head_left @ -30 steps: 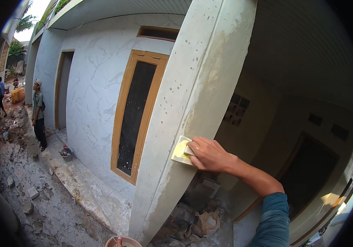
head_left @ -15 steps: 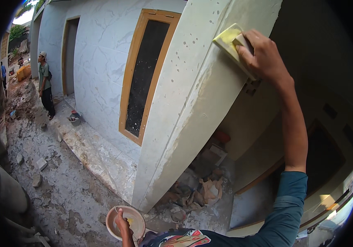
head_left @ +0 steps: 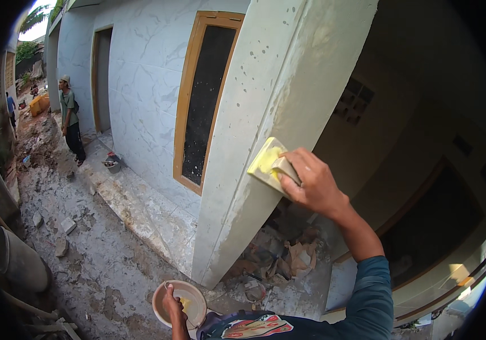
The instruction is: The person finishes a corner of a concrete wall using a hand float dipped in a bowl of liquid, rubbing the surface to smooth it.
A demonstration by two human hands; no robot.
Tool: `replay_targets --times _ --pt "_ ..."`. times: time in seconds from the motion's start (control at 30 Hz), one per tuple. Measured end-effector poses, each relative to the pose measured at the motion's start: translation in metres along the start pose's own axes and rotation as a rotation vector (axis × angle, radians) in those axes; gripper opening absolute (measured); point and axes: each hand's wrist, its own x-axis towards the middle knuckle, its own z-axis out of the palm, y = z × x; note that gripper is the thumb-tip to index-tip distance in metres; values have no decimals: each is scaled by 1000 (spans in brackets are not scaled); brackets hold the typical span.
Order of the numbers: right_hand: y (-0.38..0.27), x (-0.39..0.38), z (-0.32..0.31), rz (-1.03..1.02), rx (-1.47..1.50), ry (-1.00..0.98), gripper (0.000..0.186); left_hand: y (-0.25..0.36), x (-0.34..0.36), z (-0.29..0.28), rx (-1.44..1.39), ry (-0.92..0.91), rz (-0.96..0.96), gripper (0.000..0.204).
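Observation:
My right hand (head_left: 315, 181) is closed round the grip of a yellow plastering float (head_left: 265, 161). The float's flat face lies against the pale plastered pillar (head_left: 237, 153), about midway up its height. Damp, darker patches of plaster show on the pillar near its corner edge. Down at the lower edge, my left hand (head_left: 175, 309) grips the thin handle of a pinkish bucket (head_left: 198, 297). Something yellow lies inside the bucket, too unclear to name.
A person (head_left: 70, 119) stands by the marble-tiled wall (head_left: 146, 85) at the left. A small grey bucket (head_left: 112, 165) sits on the raised ledge. Rubble blocks (head_left: 68, 225) and a grey drum (head_left: 22, 260) are on the muddy ground. Torn paper (head_left: 299, 260) lies behind the pillar.
My right hand has moved the float down the pillar, from near its top to about mid-height. My left hand still holds the bucket. The view has shifted slightly.

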Motion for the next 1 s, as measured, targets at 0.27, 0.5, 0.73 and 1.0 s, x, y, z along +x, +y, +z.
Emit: replay_targets --times 0.27,0.5,0.73,1.0 --pt "10 133 -168 57 -727 395 26 0 -9 14 22 -10 10 36" --pt "23 33 3 -79 -531 4 29 -3 3 -2 -36 -15 8 35" --pt "-43 -178 223 233 159 -461 28 6 -25 36 29 -237 -11 31" --pt "-131 -226 290 393 476 -774 34 16 -52 62 -2 -493 71 26"
